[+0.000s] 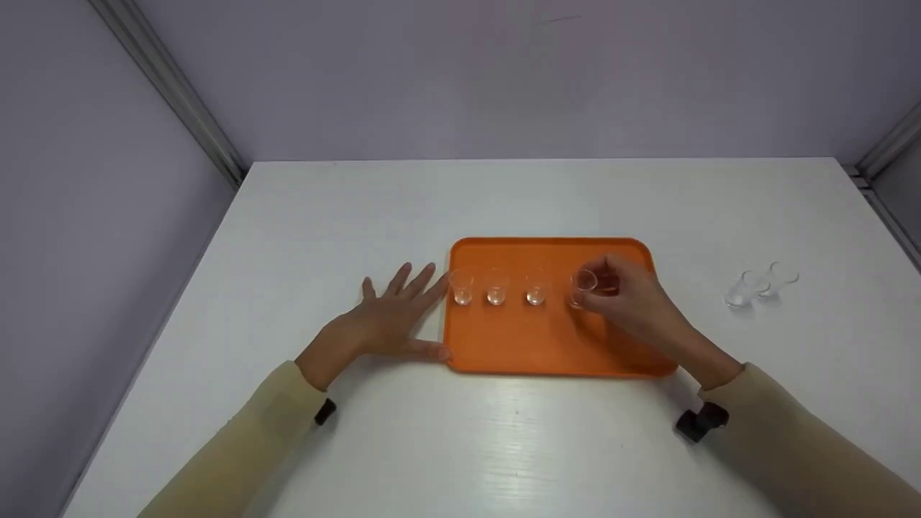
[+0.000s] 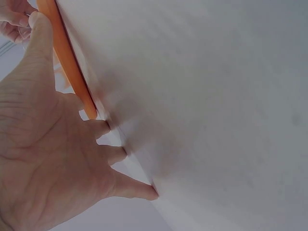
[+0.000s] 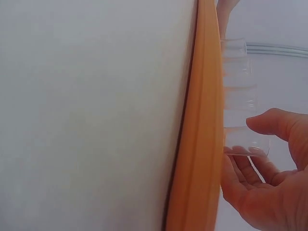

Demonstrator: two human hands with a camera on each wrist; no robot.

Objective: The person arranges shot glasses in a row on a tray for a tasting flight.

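An orange tray [image 1: 532, 345] lies in the middle of the white table [image 1: 504, 446]. Three small clear glasses [image 1: 496, 288] stand in a row on its far half. A fourth clear glass [image 1: 581, 289] at the right end of the row is held by my right hand [image 1: 611, 293], thumb and fingers curled round it. The right wrist view shows this glass [image 3: 243, 139] between thumb and fingers of the right hand [image 3: 269, 183], above the tray rim [image 3: 202, 120]. My left hand [image 1: 392, 316] lies flat on the table, fingers spread, touching the tray's left edge [image 2: 67, 62].
Two more clear glasses [image 1: 740, 292] [image 1: 776, 279] stand on the table to the right of the tray. Lilac walls close the table at the back and both sides. Black wrist-camera mounts [image 1: 701, 421] sit on both sleeves.
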